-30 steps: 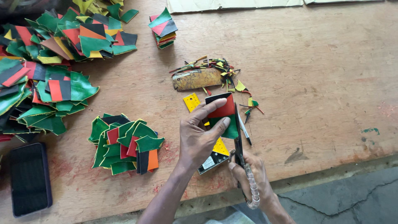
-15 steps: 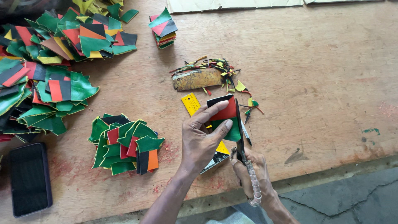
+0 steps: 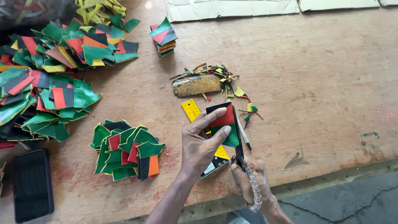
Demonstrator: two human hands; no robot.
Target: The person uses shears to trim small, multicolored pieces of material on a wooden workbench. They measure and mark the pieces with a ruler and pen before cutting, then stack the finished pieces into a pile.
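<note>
Left hand [image 3: 201, 145] flat, fingers spread — pinning striped patch [image 3: 224, 124] over yellow ruler [image 3: 191, 110]. Right hand [image 3: 248, 178] fisted round scissors [image 3: 238, 135] at patch's right edge.

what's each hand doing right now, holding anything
Left hand: fingers spread, pressing the striped piece flat on the table.
Right hand: closed around the scissors, cutting along the piece's edge.

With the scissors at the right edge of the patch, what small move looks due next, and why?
Probably one more snip along the right edge. The left hand presses the red, green and black patch flat over the yellow ruler, while the right hand holds the scissors with blades lying along that edge, and trimmed slivers lie just beyond.
</note>
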